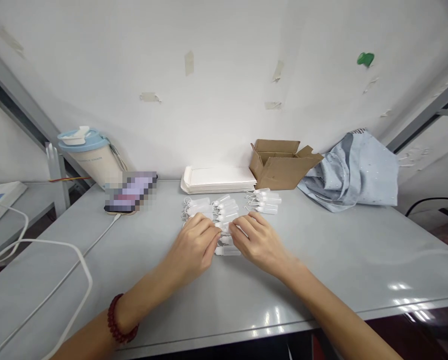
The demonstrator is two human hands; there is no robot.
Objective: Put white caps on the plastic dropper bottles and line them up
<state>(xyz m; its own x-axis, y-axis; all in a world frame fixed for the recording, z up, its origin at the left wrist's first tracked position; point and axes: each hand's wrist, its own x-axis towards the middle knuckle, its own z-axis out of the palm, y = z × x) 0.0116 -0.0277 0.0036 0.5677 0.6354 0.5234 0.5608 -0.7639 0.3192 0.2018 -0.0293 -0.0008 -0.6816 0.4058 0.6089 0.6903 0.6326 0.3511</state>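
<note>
My left hand (197, 240) and my right hand (256, 242) meet over the middle of the table, the fingertips of each closed in a pinch. Between them is a small translucent plastic vial (224, 227) with a white cap and a thin white cord, partly hidden by the fingers. More such vials lie in rows around the hands: a group of vials (199, 204) behind my left hand, a column of vials (228, 250) under and between the hands, and several vials (267, 207) beyond my right hand.
A stack of white padded envelopes (220, 179) lies against the wall, beside an open cardboard box (284, 170). Light blue cloth (355, 172) is bundled at the right. On the left stand a lidded cup (96, 157) and a phone (132, 192) with a white charging cable (77, 267).
</note>
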